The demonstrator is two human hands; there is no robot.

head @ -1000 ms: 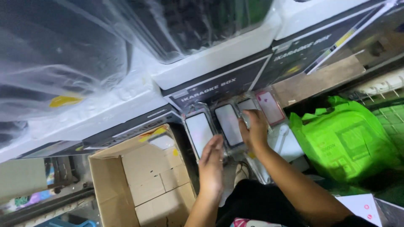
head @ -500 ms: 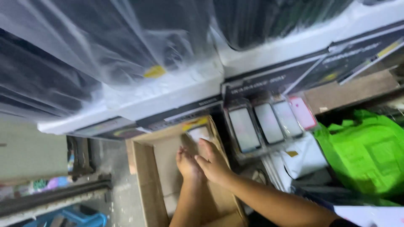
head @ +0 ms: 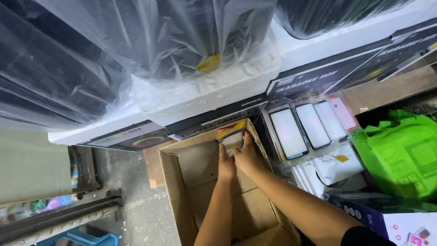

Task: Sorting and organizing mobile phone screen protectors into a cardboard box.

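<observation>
Grey concrete floor, plastic-wrapped stacked boxes (white foam trays), green bag, dim light.

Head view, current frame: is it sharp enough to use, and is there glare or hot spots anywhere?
Head view: mostly sharp, little motion blur on the left hand and right hand at the small packet inside the cardboard box. Glare streaks the plastic wrap; the phone-case packs shine pale; the green bag looks oversaturated; the lower left corner is dim.
</observation>
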